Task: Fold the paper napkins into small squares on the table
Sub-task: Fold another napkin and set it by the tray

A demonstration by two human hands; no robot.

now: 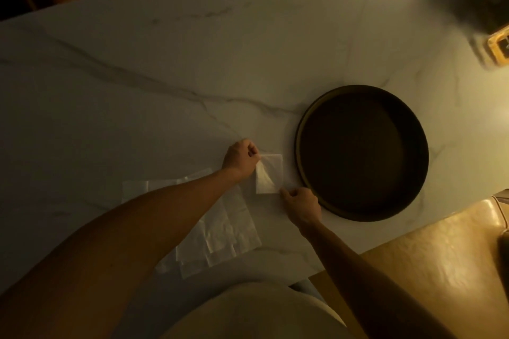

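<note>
A person is working over a pale marbled surface [165, 63] in dim, warm light. The left hand [241, 158] is pinching the far left corner of a small folded napkin [271, 175], thumb and fingertips pressed together on the paper and lifting a flap of it, so a crease is running diagonally down the square. The right hand [301, 205] is sitting at the napkin's near right corner with its fingers curled in; the fingertips are touching or just meeting the paper edge, but whether that grip is actually pinching the corner or only pressing it down cannot be told in this light. The napkin is lying on the surface between the two hands, just left of a dark round tray [305, 187] and close to its rim without clearly touching it. The tray is showing nothing inside.

Nearer the person, a loose stack of unfolded napkins [220, 231] is spreading flat on the surface, partly hidden under the left forearm, its sheets overlapping unevenly. At lower right a tan padded seat [427, 261] is sitting beside the surface's edge. At the far right corner some blurred objects are standing, too smeared to identify.
</note>
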